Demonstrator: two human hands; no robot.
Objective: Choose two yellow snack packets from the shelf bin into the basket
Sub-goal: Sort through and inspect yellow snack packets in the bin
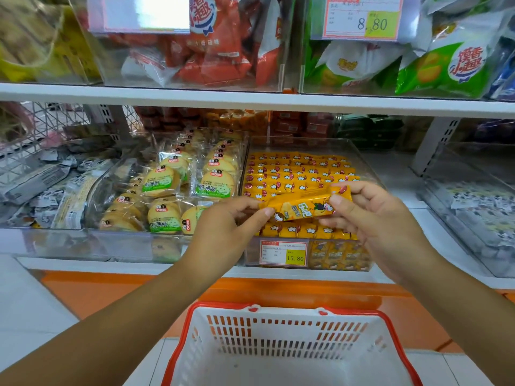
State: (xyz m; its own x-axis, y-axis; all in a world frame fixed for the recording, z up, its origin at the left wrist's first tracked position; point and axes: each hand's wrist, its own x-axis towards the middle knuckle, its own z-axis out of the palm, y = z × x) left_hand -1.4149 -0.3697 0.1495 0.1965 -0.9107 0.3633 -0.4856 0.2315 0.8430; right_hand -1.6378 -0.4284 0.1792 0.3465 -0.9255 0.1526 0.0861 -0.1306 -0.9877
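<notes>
While the yellow packet (303,206) is held just above the rows of like packets in the shelf bin (252,253), the task stands at the lift-out step. Judged from the visible part of the basket (289,307), no packet has been placed yet. The left hand (223,218) pinches the packet's left end between thumb and curled fingers. The right hand (370,215) pinches the right end likewise, so each grip is clamped on the packet. Both forearms reach forward from the lower corners of the view, with the hands turned toward each other. The packet is slightly tilted, right end higher. The basket lies below the hands, well apart from the packet. The next move probably calls for lowering the packet over the basket, releasing it, then reaching into the bin for a second packet.
</notes>
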